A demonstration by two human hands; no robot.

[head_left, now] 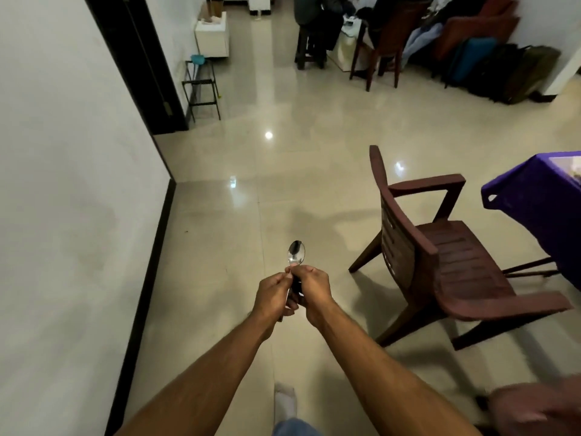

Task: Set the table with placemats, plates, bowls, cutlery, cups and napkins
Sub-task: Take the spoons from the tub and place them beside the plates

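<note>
- Glossy tiles underfoot; table (540,196) at right.
- I see left hand (272,294) and right hand (312,289) gripping spoon (296,253) handle.
- Stiff, light, slick steel; hold mid-handle.

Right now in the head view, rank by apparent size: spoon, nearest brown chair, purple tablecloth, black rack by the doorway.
1. Nearest brown chair, by far the largest.
2. Purple tablecloth, though cut off by the frame edge, so unsure.
3. Black rack, farther away.
4. Spoon, partly hidden by both hands.
</note>
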